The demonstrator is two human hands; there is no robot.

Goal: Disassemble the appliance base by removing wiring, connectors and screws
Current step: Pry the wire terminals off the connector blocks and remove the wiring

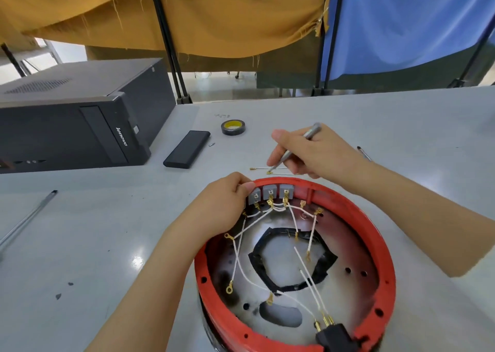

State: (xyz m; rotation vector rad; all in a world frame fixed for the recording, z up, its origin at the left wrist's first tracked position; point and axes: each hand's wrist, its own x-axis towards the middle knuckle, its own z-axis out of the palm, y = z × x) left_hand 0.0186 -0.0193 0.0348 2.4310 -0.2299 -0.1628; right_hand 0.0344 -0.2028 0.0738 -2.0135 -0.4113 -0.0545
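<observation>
Head view looks down on a round red appliance base lying open side up on a grey desk. Inside the base, white wires with brass terminals run from 3 grey connector blocks on the far rim down to a black plug socket at the near rim; black tape rings the central opening. The left hand rests on the base's far-left rim, its grip pinched on the leftmost connector block. The right hand hovers just beyond the base's far rim, its grip closed around silver tweezers whose tips touch a loose white wire piece lying on the desk. Farther beyond the base sit a roll of black tape with a yellow core, a flat black case and a black Lenovo computer tower. Left of the base lies a pen.
</observation>
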